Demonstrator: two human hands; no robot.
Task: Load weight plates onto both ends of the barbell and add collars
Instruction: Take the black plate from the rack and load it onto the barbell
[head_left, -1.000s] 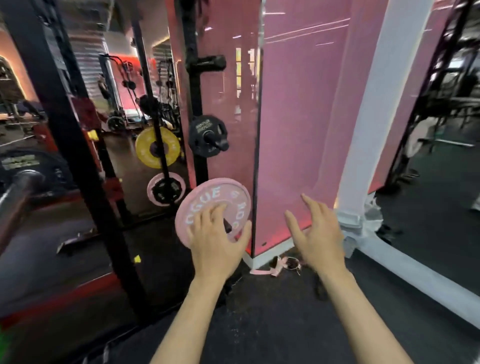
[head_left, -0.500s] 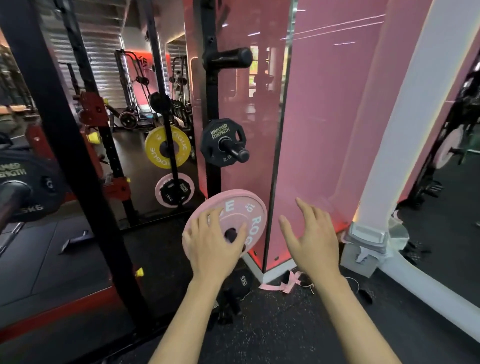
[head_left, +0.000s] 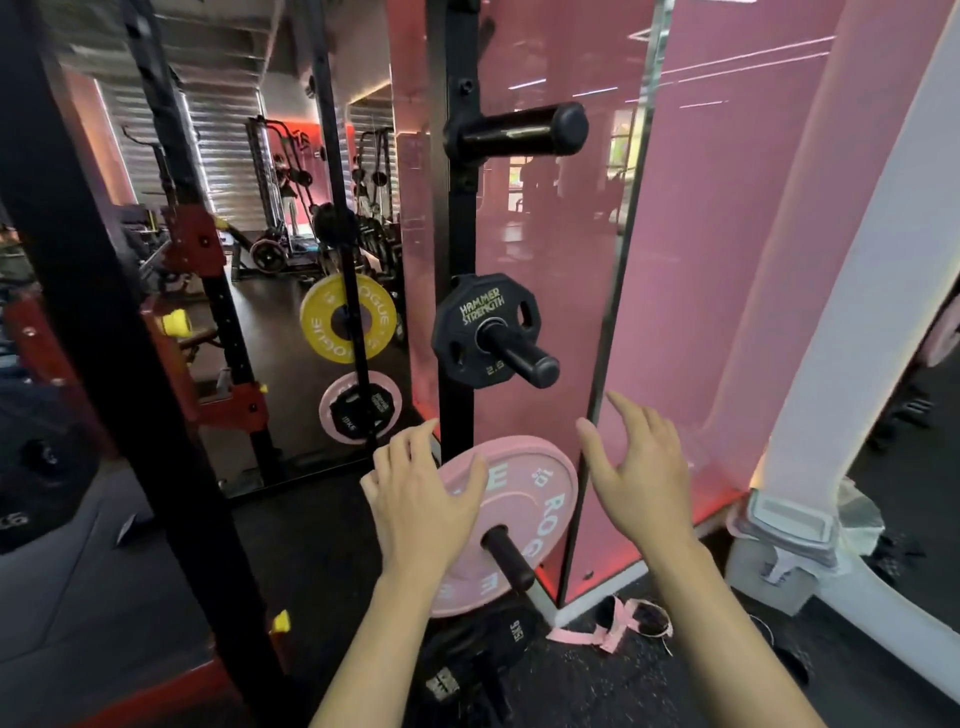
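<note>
A pink Rogue weight plate hangs on the lowest black storage peg of a black rack upright. My left hand lies over the plate's left face and rim, fingers spread, thumb on the pink face. Just right of the plate's edge, my right hand hovers open without touching it. One peg up sits a small black Hammer Strength 2.5 plate. The top peg is bare. At the far left, part of a dark plate shows, blurred.
A pink glass panel stands right behind the plate, with a white pillar further right. A black rack post rises on the left. A mirror shows a yellow plate. A pink strap and black gear lie on the floor.
The view has drawn closer to the rack. My left hand has slid from the plate's centre to its left rim, uncovering the peg. My right hand has come up beside the right edge.
</note>
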